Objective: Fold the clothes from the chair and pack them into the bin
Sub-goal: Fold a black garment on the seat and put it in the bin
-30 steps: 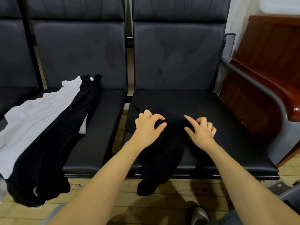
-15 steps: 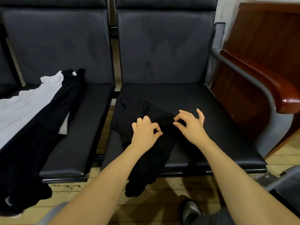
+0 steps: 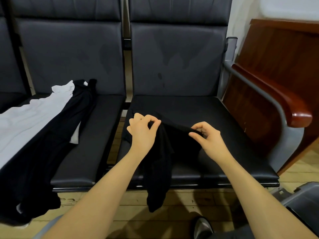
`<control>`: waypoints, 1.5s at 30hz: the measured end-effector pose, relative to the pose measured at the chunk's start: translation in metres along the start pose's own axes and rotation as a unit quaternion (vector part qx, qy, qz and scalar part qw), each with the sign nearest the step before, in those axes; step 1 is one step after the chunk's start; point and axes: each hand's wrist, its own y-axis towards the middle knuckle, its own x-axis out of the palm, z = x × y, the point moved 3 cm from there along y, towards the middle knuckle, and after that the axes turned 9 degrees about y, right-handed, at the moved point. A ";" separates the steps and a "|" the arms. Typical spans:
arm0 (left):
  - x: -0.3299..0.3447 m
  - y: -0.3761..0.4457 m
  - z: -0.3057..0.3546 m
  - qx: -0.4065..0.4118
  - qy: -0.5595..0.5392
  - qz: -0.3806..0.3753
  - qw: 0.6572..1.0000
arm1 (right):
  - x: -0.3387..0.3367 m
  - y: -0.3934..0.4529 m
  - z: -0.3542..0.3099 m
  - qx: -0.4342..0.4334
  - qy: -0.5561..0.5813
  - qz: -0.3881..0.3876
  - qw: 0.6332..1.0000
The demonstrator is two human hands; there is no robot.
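While the black garment lies on the right chair seat, its lower end hanging over the front edge, its top edge is pinched by the left hand and the right hand; white and black clothes are draped on the left seat; a bin corner is seen lower right.

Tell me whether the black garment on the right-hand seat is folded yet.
Not folded. The black garment lies bunched, its lower end trailing off the seat front, while the left hand and right hand pinch its top edge.
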 end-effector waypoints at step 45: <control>-0.020 -0.002 -0.005 0.106 0.095 -0.150 0.978 | 0.004 -0.014 -0.024 0.029 0.088 -0.063 0.994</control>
